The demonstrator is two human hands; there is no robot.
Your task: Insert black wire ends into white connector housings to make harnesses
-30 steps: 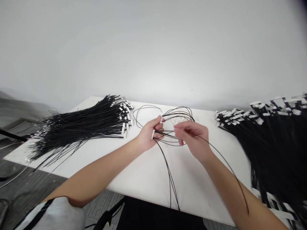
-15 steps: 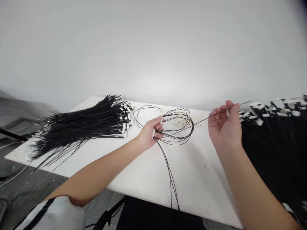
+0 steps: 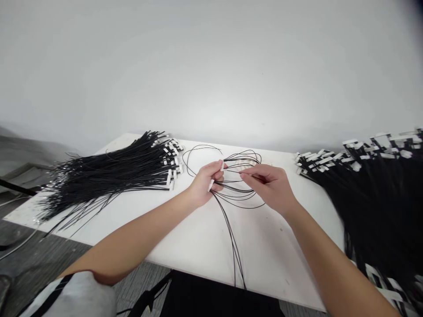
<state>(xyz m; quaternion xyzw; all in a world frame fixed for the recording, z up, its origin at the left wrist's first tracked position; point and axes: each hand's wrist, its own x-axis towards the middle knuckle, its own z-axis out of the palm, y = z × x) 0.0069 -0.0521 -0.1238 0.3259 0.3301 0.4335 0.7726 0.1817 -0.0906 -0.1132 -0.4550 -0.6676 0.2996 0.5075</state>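
My left hand (image 3: 205, 182) is closed around a wire harness, with a small white connector (image 3: 222, 166) at its fingertips and another white connector (image 3: 210, 185) lower against the palm. Thin black wires (image 3: 236, 192) loop out to the right between the two connectors. Several loose wires (image 3: 229, 229) hang from the lower connector towards the table's front edge, and a single one curls behind the hand. My right hand (image 3: 272, 185) pinches the end of one black wire just right of the upper connector. The wire's tip is too fine to make out clearly.
On the left of the white table (image 3: 185, 237) lies a thick bundle of black wires (image 3: 109, 176) with white connectors. A larger pile of similar wires (image 3: 380, 202) covers the right side. Small pale pieces (image 3: 243, 163) lie behind the loops. A wall stands behind.
My right hand has come in from the right, from drawing a wire out to pinching a wire end close to the upper connector. My left hand has stayed in place holding the harness.
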